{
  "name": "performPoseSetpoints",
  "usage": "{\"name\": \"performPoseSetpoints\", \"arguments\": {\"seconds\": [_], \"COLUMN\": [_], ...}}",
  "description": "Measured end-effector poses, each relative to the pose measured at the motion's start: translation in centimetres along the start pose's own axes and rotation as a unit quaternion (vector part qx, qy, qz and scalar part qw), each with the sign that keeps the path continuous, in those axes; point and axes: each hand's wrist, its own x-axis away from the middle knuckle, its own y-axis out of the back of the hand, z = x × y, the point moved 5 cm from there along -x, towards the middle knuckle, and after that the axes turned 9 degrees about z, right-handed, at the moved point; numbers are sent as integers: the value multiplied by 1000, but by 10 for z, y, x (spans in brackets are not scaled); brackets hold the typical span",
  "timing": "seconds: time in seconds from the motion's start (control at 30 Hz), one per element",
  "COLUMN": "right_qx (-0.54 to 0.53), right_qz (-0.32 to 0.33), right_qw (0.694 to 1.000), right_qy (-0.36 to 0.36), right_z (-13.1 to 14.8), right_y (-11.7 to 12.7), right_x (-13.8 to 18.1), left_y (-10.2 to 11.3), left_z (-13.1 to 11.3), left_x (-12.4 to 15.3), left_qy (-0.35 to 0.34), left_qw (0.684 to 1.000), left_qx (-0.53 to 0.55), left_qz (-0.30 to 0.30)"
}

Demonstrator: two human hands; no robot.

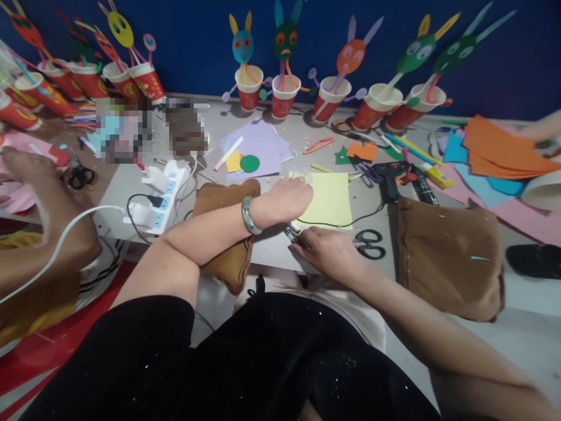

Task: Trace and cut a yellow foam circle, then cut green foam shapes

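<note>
My left hand (287,199), with a pale green bangle (249,215) on the wrist, rests closed on the left edge of a yellow paper sheet (331,199); something pale shows at its fingertips, too small to name. My right hand (326,248) lies just below it, fingers curled round a small dark-and-metal tool (293,233) that I cannot make out. Black scissors (369,244) lie right of my right hand.
A brown cushion (447,257) lies at right, another (228,234) under my left forearm. A white power strip (164,196) with plugs sits left. A black glue gun (390,175), coloured paper (504,152), paper-cup rabbit figures (283,93) line the back. Another person's arm (48,228) is at left.
</note>
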Motion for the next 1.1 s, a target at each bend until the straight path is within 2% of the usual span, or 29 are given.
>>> {"name": "performPoseSetpoints", "arguments": {"seconds": [0.2,0.37,0.43,0.5,0.57,0.67,0.77,0.8,0.9,1.1], "right_qx": [1,-16,-31,-38,-28,-7,15,20,23,58], "right_qz": [7,-2,-9,-24,-58,-98,-84,-80,-51,36], "right_qw": [1000,1000,999,999,995,980,964,961,969,966], "right_qy": [-13,7,10,-16,-80,-174,-252,-265,-242,-250], "right_z": [10,6,-3,-23,-55,-111,-166,-180,-211,-245], "right_y": [2,2,8,20,40,75,96,100,99,82], "right_x": [-14,-12,-9,-8,-10,-20,-42,-51,-81,-128], "left_y": [-4,5,5,1,-3,-6,-6,-6,-3,-6], "left_z": [1,-3,-4,-3,-2,-1,-1,-1,-3,-3], "left_x": [-2,8,7,3,-3,-7,-7,-6,-4,-8], "left_qy": [7,3,6,7,11,17,16,17,16,28], "left_qw": [999,1000,1000,999,998,998,998,998,998,996], "left_qx": [-12,-24,-25,-22,-17,-15,-18,-18,-18,-3], "left_qz": [33,0,9,38,61,54,49,52,53,83]}}
